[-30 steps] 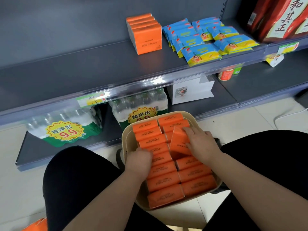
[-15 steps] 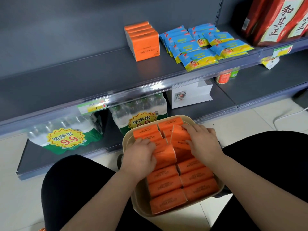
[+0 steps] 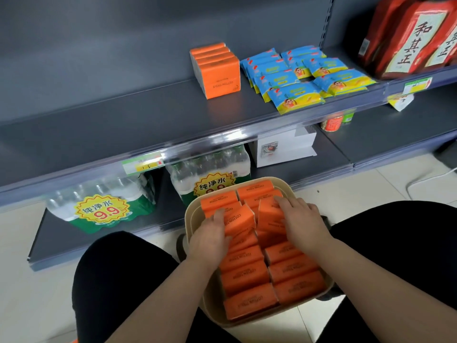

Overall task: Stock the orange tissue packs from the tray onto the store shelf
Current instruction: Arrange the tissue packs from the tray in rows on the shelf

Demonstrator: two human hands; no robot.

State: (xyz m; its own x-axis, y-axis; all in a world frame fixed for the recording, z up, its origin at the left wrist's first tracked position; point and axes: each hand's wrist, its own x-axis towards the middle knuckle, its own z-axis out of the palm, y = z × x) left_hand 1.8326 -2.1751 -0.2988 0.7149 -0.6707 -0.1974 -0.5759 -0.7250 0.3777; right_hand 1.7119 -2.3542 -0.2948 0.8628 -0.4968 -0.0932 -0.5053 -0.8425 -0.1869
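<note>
A beige tray (image 3: 291,191) sits between my knees, filled with two rows of orange tissue packs (image 3: 249,276). My left hand (image 3: 210,238) grips one pack (image 3: 238,219) tilted up out of the left row. My right hand (image 3: 301,219) grips another tilted pack (image 3: 268,214) in the right row. The two lifted packs lean toward each other. On the grey middle shelf (image 3: 123,120) several orange packs (image 3: 217,70) stand upright in a row.
Blue and yellow wipe packs (image 3: 304,80) lie right of the shelved orange packs. Red boxes (image 3: 415,38) stand at far right. Bottled water bundles (image 3: 103,206) and a white box (image 3: 284,147) fill the lower shelf. Bare grey shelf stretches left of the orange row.
Both hands have slid further up the tray. The left hand has lifted a pack out of the left row, and the right hand has tipped its pack higher.
</note>
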